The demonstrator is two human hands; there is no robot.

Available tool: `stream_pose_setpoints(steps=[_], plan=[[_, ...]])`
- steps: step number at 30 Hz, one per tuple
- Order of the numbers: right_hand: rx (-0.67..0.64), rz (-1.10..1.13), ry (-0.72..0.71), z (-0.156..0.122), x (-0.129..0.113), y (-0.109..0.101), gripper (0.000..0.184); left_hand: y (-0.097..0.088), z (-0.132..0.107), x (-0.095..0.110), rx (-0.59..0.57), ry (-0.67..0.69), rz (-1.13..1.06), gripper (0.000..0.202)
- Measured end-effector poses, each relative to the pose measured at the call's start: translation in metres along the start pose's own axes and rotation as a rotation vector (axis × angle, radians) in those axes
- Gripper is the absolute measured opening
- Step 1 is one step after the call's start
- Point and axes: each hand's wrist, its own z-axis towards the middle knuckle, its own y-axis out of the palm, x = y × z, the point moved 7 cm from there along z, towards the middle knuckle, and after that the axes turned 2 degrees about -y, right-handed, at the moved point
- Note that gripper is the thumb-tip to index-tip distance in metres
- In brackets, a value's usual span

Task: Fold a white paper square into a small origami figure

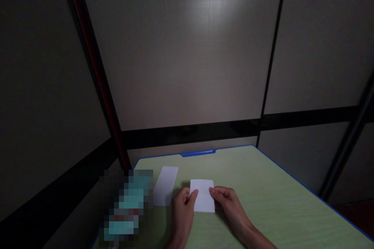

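Note:
A small white rectangle of paper lies on the pale green table near its front. My left hand pinches the paper's left edge with thumb and fingers. My right hand pinches its right edge the same way. A second white paper slip, long and narrow, lies flat just left of my left hand, touched by neither hand.
The green table has a blue rim and a blue handle at its far edge. A blurred teal object sits at the table's left edge. Dim paneled walls with dark rails stand close behind and to both sides.

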Motion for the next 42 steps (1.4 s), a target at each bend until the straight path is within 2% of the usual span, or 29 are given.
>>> stream_pose_setpoints(steps=[4,9,13,18,22,27,34,42], plan=[[0.013,0.002,-0.014,0.001,0.000,-0.003,0.026,0.002,-0.002,0.004,-0.039,0.082,0.025,0.026],[0.074,0.001,-0.078,0.002,-0.006,-0.011,0.026,0.017,-0.008,0.007,-0.242,0.120,0.020,0.010],[0.083,0.018,-0.065,0.003,-0.005,-0.012,0.025,0.022,-0.012,0.014,-0.338,0.201,0.060,0.018],[0.070,0.002,-0.068,0.004,-0.003,-0.013,0.026,0.032,-0.012,-0.007,-0.486,0.032,0.068,0.026],[0.041,0.008,-0.055,0.004,-0.003,-0.011,0.027,0.031,-0.011,-0.012,-0.490,0.017,0.106,0.027],[0.030,0.029,-0.004,0.003,-0.001,-0.009,0.026,0.031,-0.012,-0.002,-0.524,0.083,0.093,0.030],[0.043,0.014,-0.007,0.002,-0.002,-0.010,0.030,0.034,-0.014,0.001,-0.557,0.060,0.077,0.036],[0.044,0.066,-0.014,0.005,0.000,-0.013,0.026,0.038,-0.020,-0.010,-0.703,-0.016,0.023,0.041]])
